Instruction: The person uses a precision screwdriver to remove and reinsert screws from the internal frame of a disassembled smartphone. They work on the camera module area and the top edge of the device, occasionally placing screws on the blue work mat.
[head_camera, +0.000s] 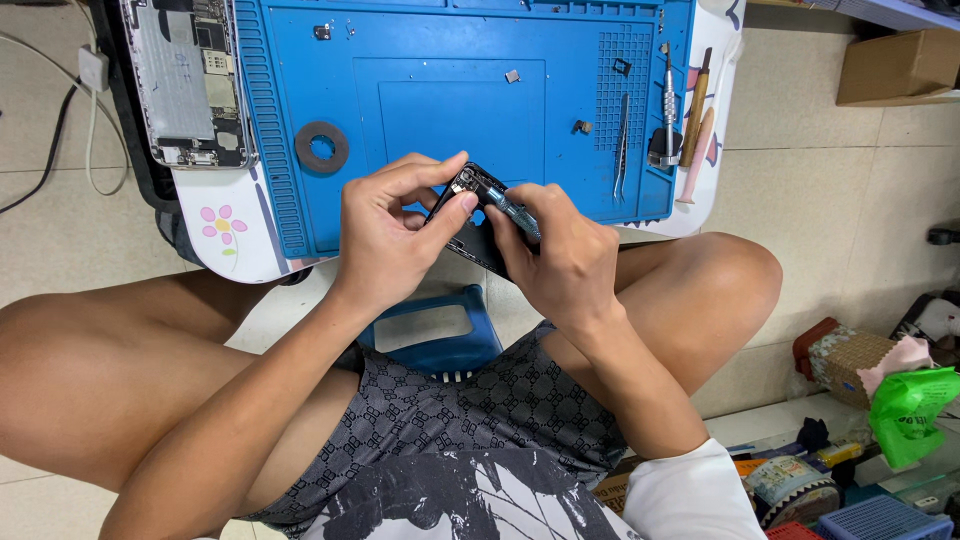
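My left hand (385, 235) grips the top edge of a dark, opened phone body (478, 232), held tilted above the near edge of a blue work mat (450, 110). My right hand (560, 255) holds a small blue-handled screwdriver (512, 208) with its tip at the phone's upper corner. Much of the phone is hidden by my fingers. Another opened phone shell (190, 80) with bare metal and circuit parts lies at the mat's left side.
On the mat lie a dark ring (322, 147), small loose parts (512, 76), tweezers (622, 145) and screwdrivers (670, 105). A blue stool (440, 335) stands between my knees. A cardboard box (900, 65), a green bag (912, 400) and clutter sit at right.
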